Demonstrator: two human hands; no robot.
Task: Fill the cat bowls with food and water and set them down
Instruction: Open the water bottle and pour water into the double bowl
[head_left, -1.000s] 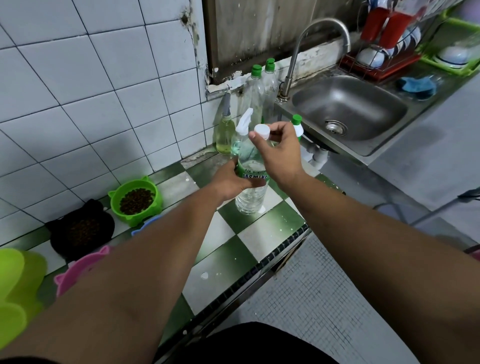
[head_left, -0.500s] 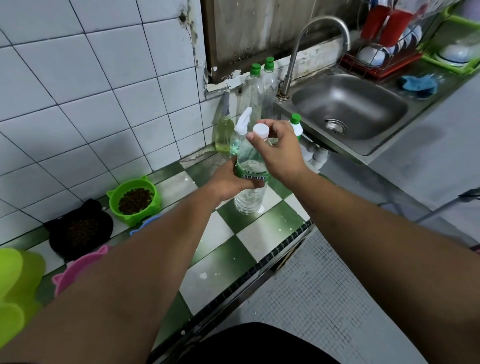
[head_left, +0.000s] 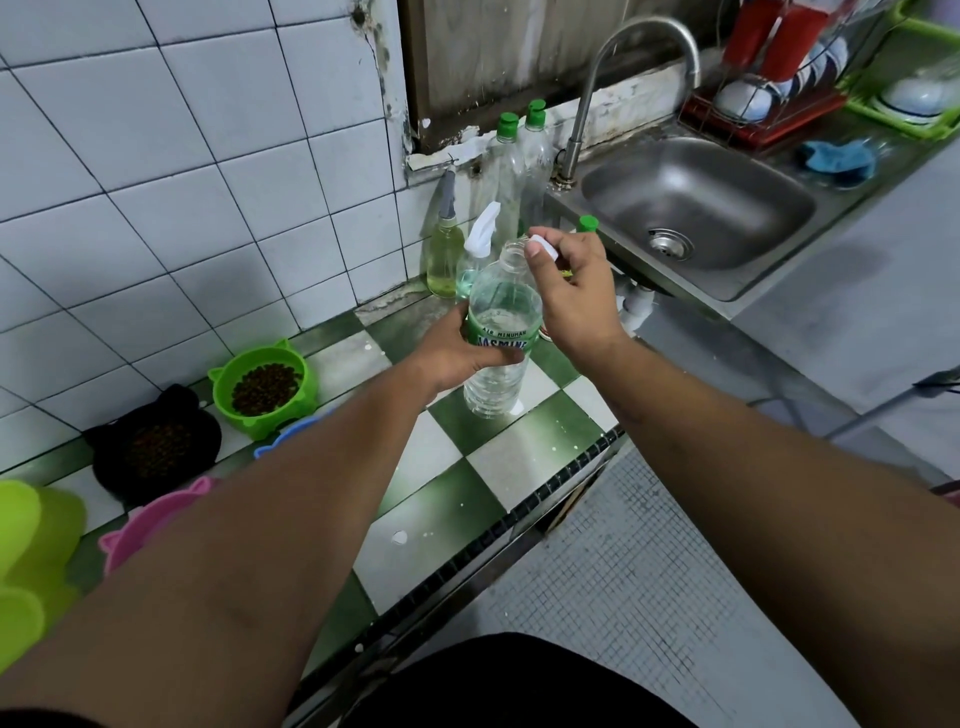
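Cat bowls stand on the checkered desk (head_left: 519, 457), well left of my left grip. The green bowl (head_left: 260, 422) and black bowl (head_left: 208, 441) both hold kibble. The pink bowl (head_left: 150, 519) and blue bowl (head_left: 288, 437) are mostly hidden by my forearm, contents unreadable.

Water bottle (head_left: 501, 296): upright, part full. Left grip (head_left: 457, 353) is wrapped round its labelled middle.

Right grip (head_left: 576, 296): just right of the neck, thumb and fingers pinching the white cap (head_left: 540, 248).

Change: half a second ago the cap sat on the neck; now it is off and the mouth is open.

Judgement: food looks done for two bowls. Pouring water comes next, into an unfilled bowl left of the grip.
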